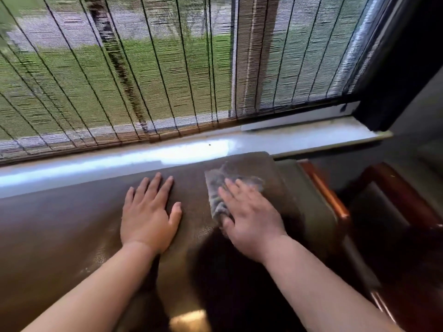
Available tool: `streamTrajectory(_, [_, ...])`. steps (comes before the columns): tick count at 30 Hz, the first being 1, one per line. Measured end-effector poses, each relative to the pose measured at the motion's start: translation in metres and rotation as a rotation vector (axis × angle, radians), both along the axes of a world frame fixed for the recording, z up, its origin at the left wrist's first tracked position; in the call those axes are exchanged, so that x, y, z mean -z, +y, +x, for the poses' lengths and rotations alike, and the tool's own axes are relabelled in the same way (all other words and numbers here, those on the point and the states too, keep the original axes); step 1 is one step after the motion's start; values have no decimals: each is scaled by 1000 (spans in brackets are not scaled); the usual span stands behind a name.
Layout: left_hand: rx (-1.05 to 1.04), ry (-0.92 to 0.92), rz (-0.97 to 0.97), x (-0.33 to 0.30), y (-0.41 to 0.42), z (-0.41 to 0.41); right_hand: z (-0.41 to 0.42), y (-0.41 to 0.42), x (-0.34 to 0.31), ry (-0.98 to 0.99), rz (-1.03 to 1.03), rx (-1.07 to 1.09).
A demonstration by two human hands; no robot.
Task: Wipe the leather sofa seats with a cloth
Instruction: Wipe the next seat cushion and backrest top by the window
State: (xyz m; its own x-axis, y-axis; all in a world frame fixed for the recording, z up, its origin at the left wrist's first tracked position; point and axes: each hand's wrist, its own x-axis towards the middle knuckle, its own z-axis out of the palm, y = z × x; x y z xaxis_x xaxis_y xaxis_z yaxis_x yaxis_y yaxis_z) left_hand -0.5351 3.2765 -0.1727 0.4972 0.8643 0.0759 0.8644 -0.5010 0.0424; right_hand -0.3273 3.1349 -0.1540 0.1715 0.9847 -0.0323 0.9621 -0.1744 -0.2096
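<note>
The cloth (219, 188) is a small grey rag, crumpled and folded into soft ridges, with faint paler patches; its far edge looks blurred. It lies flat on the top of the sofa (72, 224), whose brown leather shows a fine pebbled grain and a dull sheen, darker in the shadow between the two forearms. No brand, label or writing can be read on the cloth or the leather. The right hand (251, 219) lies on top of the cloth with fingers straight and slightly spread, pressing it down against the leather; the cloth sticks out beyond the fingertips and past the thumb side of that hand, while the palm covers its near part. The left hand (148, 212) rests flat on bare leather just beside the cloth, fingers straight and apart, thumb out toward the cloth but not touching it. Both hands are thus wide and flat, neither curled round anything. Beyond the fingertips of both hands runs a pale windowsill (119, 159), and above it hangs a woven blind (119, 80) with grass showing through. To the outer side of the right hand, past the leather's rounded corner, stands glossy reddish wood (326, 190).
</note>
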Motion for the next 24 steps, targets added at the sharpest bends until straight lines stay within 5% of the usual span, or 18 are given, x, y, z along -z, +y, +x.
streamTrajectory(7, [20, -3, -23, -6, -3, -1, -1, -11, -6, -9, 1, 448])
streamTrajectory(14, [160, -193, -282, -35, 2, -28, -114, 13, -7, -3, -90, 62])
streamTrajectory(16, [140, -215, -336, -50, 11, -70, -95, 3, -13, -31, -100, 47])
streamTrajectory(20, [-116, -18, -154, -48, 54, -230, -71, -16, -1, -153, -32, 319])
streamTrajectory(24, [-246, 121, -95, -23, 73, -325, -149, 24, 14, -48, 70, 435])
